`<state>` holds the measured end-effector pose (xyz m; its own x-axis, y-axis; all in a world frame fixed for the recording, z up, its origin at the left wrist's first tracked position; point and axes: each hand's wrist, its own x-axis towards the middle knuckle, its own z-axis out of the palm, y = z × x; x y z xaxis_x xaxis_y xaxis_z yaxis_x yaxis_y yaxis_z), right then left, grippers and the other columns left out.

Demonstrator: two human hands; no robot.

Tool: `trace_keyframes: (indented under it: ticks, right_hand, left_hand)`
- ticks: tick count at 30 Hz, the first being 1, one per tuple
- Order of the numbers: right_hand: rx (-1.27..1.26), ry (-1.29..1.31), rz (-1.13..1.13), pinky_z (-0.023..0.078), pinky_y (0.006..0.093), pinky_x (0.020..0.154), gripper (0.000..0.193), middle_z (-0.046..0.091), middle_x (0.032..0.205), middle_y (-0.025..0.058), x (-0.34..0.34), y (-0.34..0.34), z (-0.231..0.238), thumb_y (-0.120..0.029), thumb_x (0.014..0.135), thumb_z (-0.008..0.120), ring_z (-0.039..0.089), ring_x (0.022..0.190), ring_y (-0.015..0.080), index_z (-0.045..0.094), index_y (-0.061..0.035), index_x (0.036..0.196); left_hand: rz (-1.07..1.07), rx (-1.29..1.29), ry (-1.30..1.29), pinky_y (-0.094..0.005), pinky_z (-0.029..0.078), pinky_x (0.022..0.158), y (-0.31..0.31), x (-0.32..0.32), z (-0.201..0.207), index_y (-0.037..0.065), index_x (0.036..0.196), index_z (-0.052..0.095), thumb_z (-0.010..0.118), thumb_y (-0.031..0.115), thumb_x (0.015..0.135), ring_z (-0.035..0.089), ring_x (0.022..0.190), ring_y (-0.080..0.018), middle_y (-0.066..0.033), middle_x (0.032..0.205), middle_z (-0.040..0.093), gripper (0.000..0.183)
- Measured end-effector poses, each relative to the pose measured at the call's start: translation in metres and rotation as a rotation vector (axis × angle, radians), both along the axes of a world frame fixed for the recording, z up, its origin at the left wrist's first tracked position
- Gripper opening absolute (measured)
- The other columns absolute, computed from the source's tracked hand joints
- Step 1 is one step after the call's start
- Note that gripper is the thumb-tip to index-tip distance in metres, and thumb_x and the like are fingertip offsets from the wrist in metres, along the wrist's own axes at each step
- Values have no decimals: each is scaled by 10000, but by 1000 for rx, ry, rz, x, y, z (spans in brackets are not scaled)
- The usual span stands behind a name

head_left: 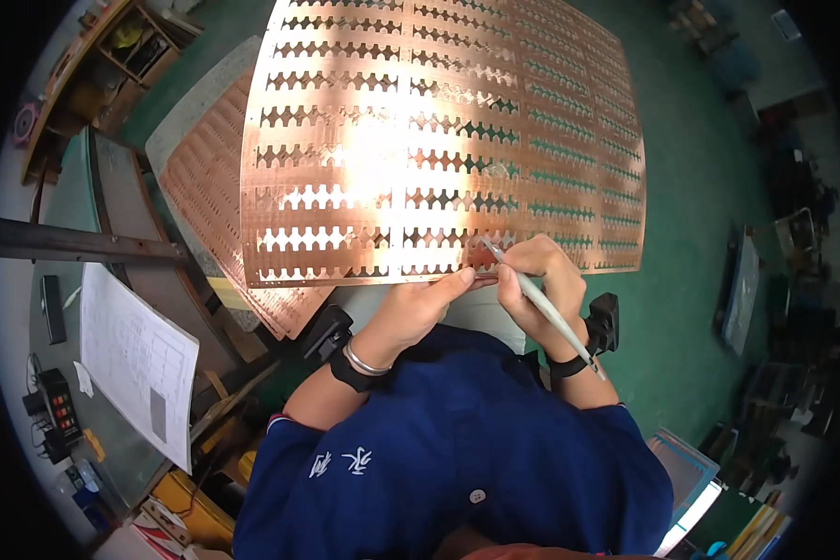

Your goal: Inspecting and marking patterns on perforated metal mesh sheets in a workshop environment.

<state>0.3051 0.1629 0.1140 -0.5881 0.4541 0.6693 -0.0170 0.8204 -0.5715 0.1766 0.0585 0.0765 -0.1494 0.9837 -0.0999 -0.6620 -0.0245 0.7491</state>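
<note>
A large shiny copper sheet (439, 131) with rows of punched slots is held up in front of me. My left hand (420, 303) pinches its lower edge between thumb and fingers; a silver bangle and a black band sit on that wrist. My right hand (537, 280) grips a slim white pen-like tool (546, 313), its tip touching the sheet near the lower edge, right beside my left thumb. The tool's rear end sticks out past my right wrist.
More copper sheets (205, 177) are stacked on a grey surface behind and to the left. A white paper form (135, 359) lies on a bench at left, with a small black device (56, 406) nearby. Green floor lies to the right, with dark equipment along the right rim.
</note>
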Motion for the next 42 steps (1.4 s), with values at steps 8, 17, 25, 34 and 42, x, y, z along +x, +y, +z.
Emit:
trace_keyframes:
  ticks: [8, 17, 25, 34, 42]
  right_hand:
    - [-31, -26, 60, 502, 318, 583, 201, 596, 727, 108, -4, 0, 5, 38, 674, 673, 625, 658, 256, 538, -14, 814]
    - [-4, -36, 44, 509, 330, 603, 208, 593, 728, 106, -4, 1, 3, 50, 657, 677, 625, 676, 267, 551, -12, 810]
    - [20, -45, 84, 502, 330, 618, 244, 604, 778, 112, -3, 5, 2, 56, 659, 701, 611, 708, 261, 573, -7, 857]
    - [-52, 10, 39, 503, 301, 605, 225, 631, 784, 118, 0, 3, 2, 45, 690, 705, 632, 707, 233, 583, -3, 872]
    - [15, 14, 25, 502, 280, 541, 189, 631, 699, 83, 4, 1, -3, 5, 698, 713, 650, 635, 218, 547, -35, 779]
  left_hand:
    - [8, 68, -86, -362, 452, 955, -2, 2, -3, 5, 1255, 428, 496, 40, 919, 512, 1110, -195, -102, 1210, 507, 345]
    - [34, 44, -95, -350, 483, 924, -1, 5, -1, 17, 1245, 437, 516, 44, 914, 523, 1089, -184, -92, 1193, 509, 341]
    - [33, 22, -89, -340, 490, 913, -1, 4, -2, 18, 1242, 437, 532, 57, 909, 526, 1082, -180, -88, 1181, 512, 349]
    - [45, 59, -126, -369, 475, 940, 0, 5, 0, -10, 1260, 399, 505, 42, 912, 521, 1105, -203, -111, 1194, 506, 367]
    - [11, 78, -94, -427, 456, 960, -2, 1, -1, -23, 1280, 387, 493, 68, 925, 505, 1143, -260, -165, 1252, 483, 382]
